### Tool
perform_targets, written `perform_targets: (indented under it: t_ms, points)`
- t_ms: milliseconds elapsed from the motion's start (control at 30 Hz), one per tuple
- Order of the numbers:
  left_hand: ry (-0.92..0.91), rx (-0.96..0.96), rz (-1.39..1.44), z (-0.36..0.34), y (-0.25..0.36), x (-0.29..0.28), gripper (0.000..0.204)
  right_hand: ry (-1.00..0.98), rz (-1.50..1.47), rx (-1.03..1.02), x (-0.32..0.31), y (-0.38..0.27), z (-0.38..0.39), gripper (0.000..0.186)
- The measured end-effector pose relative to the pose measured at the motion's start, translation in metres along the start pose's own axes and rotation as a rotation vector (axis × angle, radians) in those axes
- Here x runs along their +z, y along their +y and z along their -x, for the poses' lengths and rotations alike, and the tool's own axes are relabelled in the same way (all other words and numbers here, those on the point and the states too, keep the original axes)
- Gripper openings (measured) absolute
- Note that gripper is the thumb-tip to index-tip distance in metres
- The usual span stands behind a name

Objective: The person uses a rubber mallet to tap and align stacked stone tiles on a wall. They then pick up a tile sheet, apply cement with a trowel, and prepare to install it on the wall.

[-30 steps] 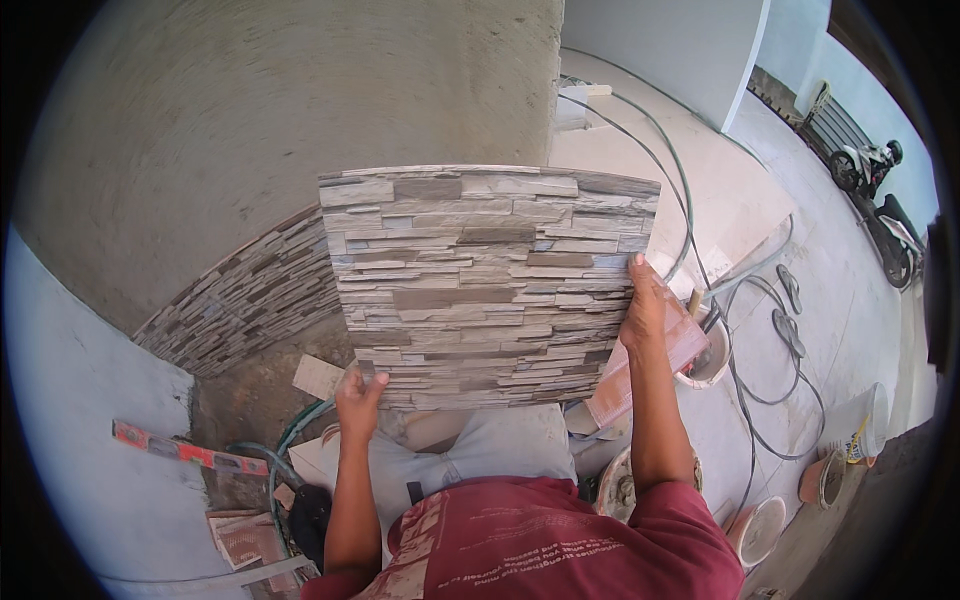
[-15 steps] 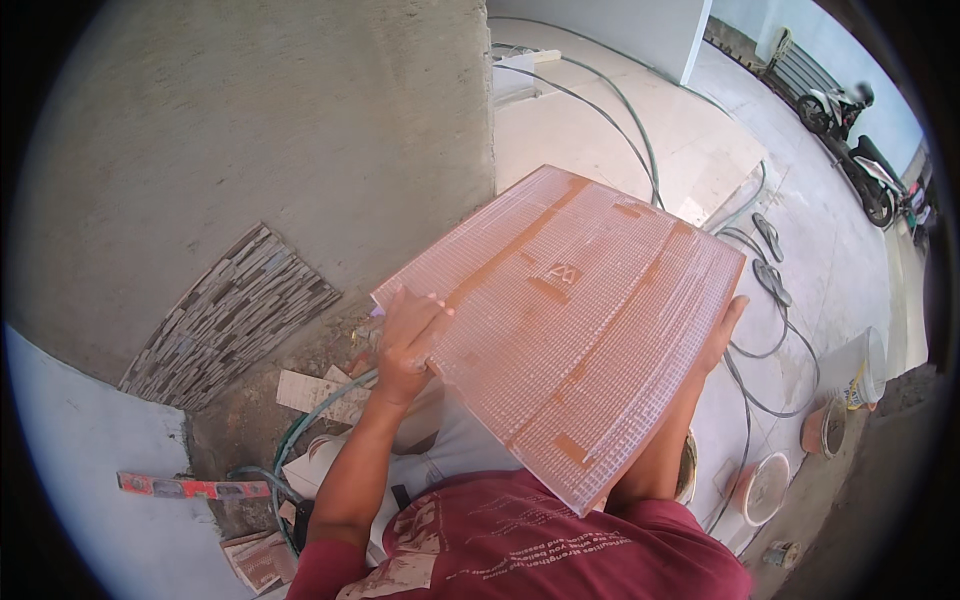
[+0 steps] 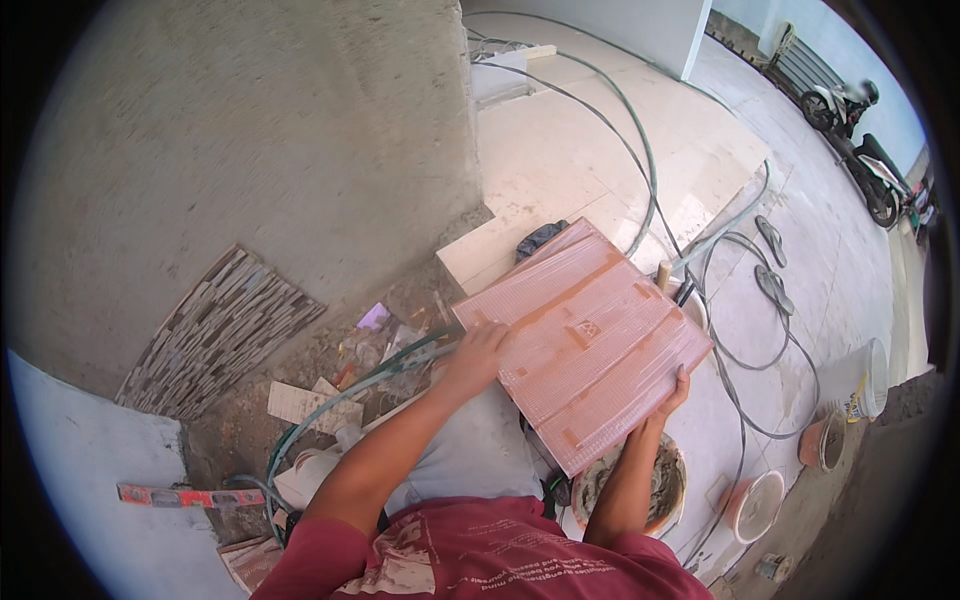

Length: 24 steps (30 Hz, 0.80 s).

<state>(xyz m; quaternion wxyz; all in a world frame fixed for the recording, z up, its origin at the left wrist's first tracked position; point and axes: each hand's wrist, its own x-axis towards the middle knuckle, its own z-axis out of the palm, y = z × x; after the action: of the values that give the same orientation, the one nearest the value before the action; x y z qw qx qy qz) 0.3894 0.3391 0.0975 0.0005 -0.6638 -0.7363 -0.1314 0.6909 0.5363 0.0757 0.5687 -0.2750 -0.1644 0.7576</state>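
Note:
A square tile (image 3: 580,335) lies tilted before me, its pinkish ridged back upward, with what looks like another tile edge behind its top left. My left hand (image 3: 475,355) is on the tile's left edge, fingers over its back. My right hand (image 3: 665,400) grips the lower right edge. Below the tile, partly hidden by it and my right arm, stands a bucket of grey mortar (image 3: 662,470). A stone-patterned tile piece (image 3: 215,330) leans at the foot of the rough wall on the left.
A red level (image 3: 190,495) lies at lower left among hoses (image 3: 290,450) and tile scraps (image 3: 315,405). Pale floor tiles (image 3: 540,160) adjoin the wall. Loose cables, sandals (image 3: 774,285), small buckets (image 3: 755,505) and a clear pail (image 3: 860,380) are at right; scooters (image 3: 875,185) stand beyond.
The tile has turned from patterned face to ridged back and moved lower and rightward, partly covering the bucket. Both hands moved with it, the left one rightward.

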Motion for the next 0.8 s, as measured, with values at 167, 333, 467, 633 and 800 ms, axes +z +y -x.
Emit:
perform_targets:
  t_ms: [167, 333, 467, 633, 800]
  points:
    - [-0.059, -0.041, -0.075, -0.031, -0.004, 0.044, 0.054, 0.039, 0.006, -0.019, -0.018, 0.009, -0.035, 0.072]
    - [-0.145, -0.018, -0.085, -0.034, -0.013, 0.07, 0.057, 0.062, 0.018, -0.037, -0.029, 0.017, -0.042, 0.071]
    - [-0.143, 0.021, -0.125, -0.033, -0.016, 0.089, 0.056, 0.084, 0.023, 0.034, -0.046, 0.017, -0.052, 0.071]
    - [-0.12, 0.026, -0.145, -0.028, -0.017, 0.107, 0.054, 0.128, 0.002, 0.094, -0.069, 0.02, -0.065, 0.066]
    - [-0.165, 0.002, -0.196, -0.029, -0.009, 0.11, 0.055, 0.181, 0.155, 0.074, -0.074, 0.013, -0.07, 0.061]
